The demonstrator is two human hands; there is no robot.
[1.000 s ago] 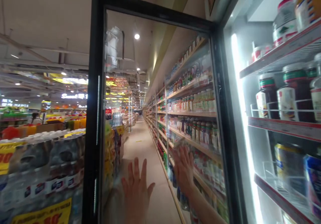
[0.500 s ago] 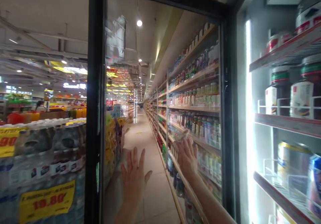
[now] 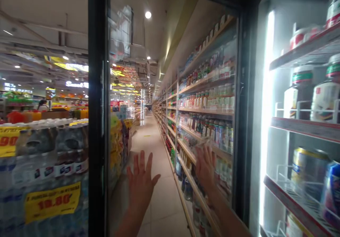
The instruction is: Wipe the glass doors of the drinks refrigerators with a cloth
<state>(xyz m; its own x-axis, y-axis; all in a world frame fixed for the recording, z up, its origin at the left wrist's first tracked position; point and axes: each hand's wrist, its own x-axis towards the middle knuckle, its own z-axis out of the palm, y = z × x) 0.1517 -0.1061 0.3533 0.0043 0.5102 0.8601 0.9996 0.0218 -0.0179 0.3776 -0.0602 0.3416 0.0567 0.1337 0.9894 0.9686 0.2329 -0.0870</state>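
Note:
An open fridge door (image 3: 97, 123) with a black frame stands in front of me, and I look through its glass pane (image 3: 159, 70). My left hand (image 3: 140, 180) lies flat on the glass low down, fingers spread, holding nothing. My right hand (image 3: 205, 168) presses on the glass nearer the hinge side, with a pale crumpled cloth (image 3: 202, 143) under its fingertips. Both forearms come up from the bottom edge.
To the right the lit fridge interior has wire shelves (image 3: 305, 127) with dark bottles (image 3: 322, 95) and cans (image 3: 305, 166). Packs of water bottles (image 3: 47, 152) with a yellow price tag (image 3: 51, 201) stand at left. Through the glass a shop aisle (image 3: 156, 194) runs between stocked shelves.
Both hands have slid a little higher on the glass, the right hand and cloth also moving right. The view has drifted so that the door's top edge is cut off.

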